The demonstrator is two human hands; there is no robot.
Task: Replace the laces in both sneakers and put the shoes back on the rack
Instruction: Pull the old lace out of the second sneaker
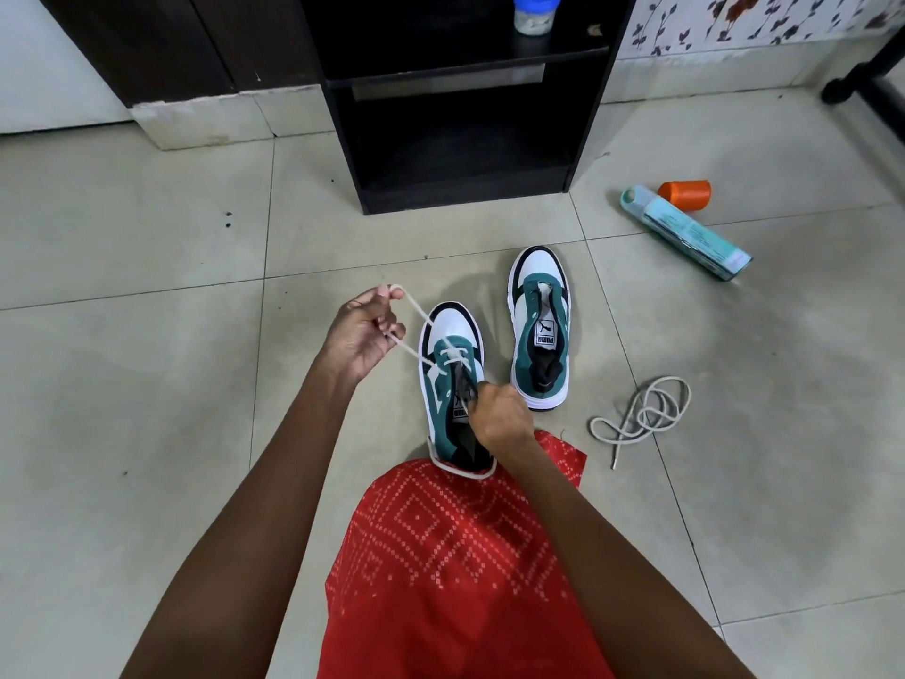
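Lace [416,316], limp and light, threaded through near sneaker [448,335] on floor [196,433], pinched taut by curled left hand [362,335]; right hand [499,416] curled at tongue [463,387], hold unclear; best taken near tip.

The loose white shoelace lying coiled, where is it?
In the head view, the loose white shoelace lies on the tiled floor at the right, just right of the unlaced green-and-white sneaker.
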